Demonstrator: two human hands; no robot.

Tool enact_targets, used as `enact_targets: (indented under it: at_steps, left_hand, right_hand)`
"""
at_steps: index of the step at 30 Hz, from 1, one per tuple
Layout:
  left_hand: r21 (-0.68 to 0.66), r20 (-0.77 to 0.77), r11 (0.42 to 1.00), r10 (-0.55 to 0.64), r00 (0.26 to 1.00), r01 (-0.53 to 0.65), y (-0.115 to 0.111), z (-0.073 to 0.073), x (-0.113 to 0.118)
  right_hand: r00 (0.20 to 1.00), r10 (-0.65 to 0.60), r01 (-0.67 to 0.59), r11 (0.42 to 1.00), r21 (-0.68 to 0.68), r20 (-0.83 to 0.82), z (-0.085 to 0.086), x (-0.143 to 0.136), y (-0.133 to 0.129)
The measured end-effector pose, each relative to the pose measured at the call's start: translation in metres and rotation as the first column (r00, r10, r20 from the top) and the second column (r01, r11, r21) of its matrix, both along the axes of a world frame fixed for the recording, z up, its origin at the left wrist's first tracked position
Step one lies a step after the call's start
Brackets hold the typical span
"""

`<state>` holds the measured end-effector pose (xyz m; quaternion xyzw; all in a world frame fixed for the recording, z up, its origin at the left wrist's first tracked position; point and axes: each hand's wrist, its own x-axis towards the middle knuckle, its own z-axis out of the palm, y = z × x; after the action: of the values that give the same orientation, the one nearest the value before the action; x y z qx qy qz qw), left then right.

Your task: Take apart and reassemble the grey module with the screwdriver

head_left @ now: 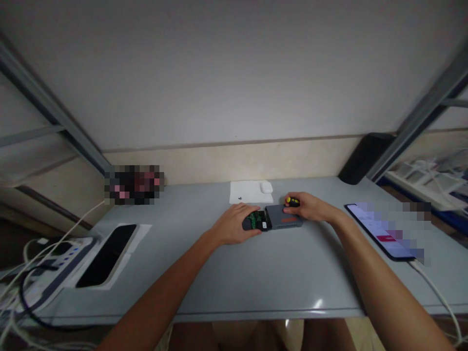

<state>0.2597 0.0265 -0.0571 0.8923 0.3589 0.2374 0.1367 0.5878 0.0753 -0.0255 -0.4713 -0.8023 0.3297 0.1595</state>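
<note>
My left hand (236, 225) is closed around an opened black device with a bare green circuit board (255, 219), its rounded end shaped like a computer mouse. Against the device's right side lies a flat grey case (277, 217) with a reddish mark. My right hand (305, 207) rests at the case's right end. In its fingers is a short black-and-yellow screwdriver handle (293, 201); any shaft is hidden from view.
Behind the hands, a white sheet (244, 191) carries a small white case (266, 187) and a tiny dark piece. A dark phone (107, 256) and a power strip (69, 263) with cables lie left. To the right are a lit, plugged-in tablet (380, 234) and a black cylinder (365, 158).
</note>
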Motion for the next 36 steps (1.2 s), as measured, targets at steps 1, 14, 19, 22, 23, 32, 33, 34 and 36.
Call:
enact_targets:
  at_steps: [1, 14, 19, 22, 23, 32, 33, 34, 36]
  left_hand:
    - [-0.007, 0.002, 1.000, 0.006, 1.000, -0.006, 0.000, 0.000, 0.000]
    - [0.002, 0.052, 1.000, -0.024, 0.998, 0.023, -0.013, 0.009, -0.004]
    - [0.024, 0.051, 1.000, 0.002, 0.999, -0.004, -0.014, 0.005, -0.003]
    - [0.039, 0.037, 0.999, 0.003, 0.999, -0.004, -0.012, 0.001, -0.003]
    - [0.044, 0.031, 0.999, 0.000, 1.000, -0.001, -0.011, 0.000, -0.003]
    - [0.026, 0.014, 0.999, -0.040, 0.999, 0.040, -0.008, 0.003, -0.004]
    - [0.019, 0.016, 0.999, -0.047, 0.999, 0.046, -0.009, 0.004, -0.004]
    - [0.011, 0.021, 0.999, -0.050, 0.999, 0.050, -0.009, 0.004, -0.004]
    - [-0.003, 0.028, 0.999, -0.052, 0.998, 0.052, -0.009, 0.005, -0.005]
  right_hand:
    - [1.000, 0.005, -0.005, 1.000, 0.005, -0.001, 0.001, -0.001, 0.000]
    - [0.998, 0.034, -0.032, 0.999, 0.034, -0.059, 0.003, -0.007, -0.004]
    - [1.000, -0.024, 0.025, 0.987, 0.162, -0.010, 0.009, -0.013, -0.007]
    - [0.998, -0.069, 0.070, 0.973, 0.221, -0.009, 0.008, -0.015, -0.007]
    - [0.997, -0.074, 0.074, 0.969, 0.237, -0.012, 0.007, -0.015, -0.007]
    - [0.992, -0.100, 0.079, 0.964, 0.255, 0.071, 0.006, -0.020, -0.008]
    - [0.991, -0.108, 0.083, 0.963, 0.257, 0.082, 0.006, -0.020, -0.009]
    - [0.989, -0.114, 0.086, 0.963, 0.257, 0.093, 0.006, -0.021, -0.009]
    - [0.987, -0.121, 0.090, 0.963, 0.256, 0.108, 0.006, -0.022, -0.009]
